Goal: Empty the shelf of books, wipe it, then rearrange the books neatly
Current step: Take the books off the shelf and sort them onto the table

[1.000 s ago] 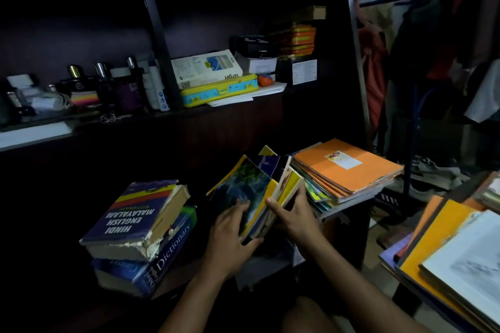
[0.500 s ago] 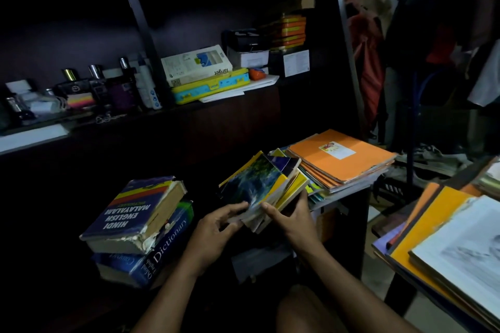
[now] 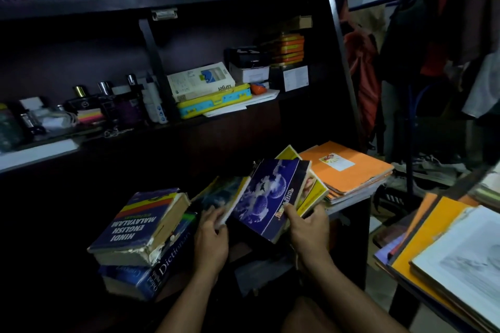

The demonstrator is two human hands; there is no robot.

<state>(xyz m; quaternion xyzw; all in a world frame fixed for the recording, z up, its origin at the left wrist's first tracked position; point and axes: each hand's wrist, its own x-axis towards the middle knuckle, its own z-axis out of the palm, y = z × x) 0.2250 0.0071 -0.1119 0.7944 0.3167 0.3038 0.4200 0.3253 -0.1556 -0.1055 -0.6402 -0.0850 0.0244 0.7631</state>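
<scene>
The right hand [image 3: 308, 227] has its thumb laid over the lower corner of a blue book [image 3: 270, 197], with the fingers curled round the far edge of that book and the thin yellow books [image 3: 313, 192] fanned behind it, so it grips the bundle. The blue book is tilted, its cover facing up and left. The left hand [image 3: 212, 235] pinches the lower edge of a dark book [image 3: 221, 192] with a yellow border, fingers curled on top of it; the thumb is hidden beneath. That book leans apart from the blue one, and the two open like a V between the hands.

Just left of the left hand is a stack of two thick dictionaries: the Hindi dictionary [image 3: 140, 222] lies on top, its worn spine torn at the near corner, and the Oxford dictionary [image 3: 159, 265] lies under it. Just right of the bundle, touching the yellow books, sits an orange pile [image 3: 349, 167] of notebooks with a white label on the top cover, resting on the lower shelf [image 3: 349, 200].

Above, an upper shelf [image 3: 238, 113] carries a white box [image 3: 200, 81] on a yellow and blue case [image 3: 216, 100], small bottles [image 3: 130, 100] to the left and orange tins [image 3: 288, 48] to the right. At the right edge lies another heap of books [image 3: 443, 257], orange covers under an open white page, well apart from the hands. Clothes [image 3: 433, 35] hang behind.
</scene>
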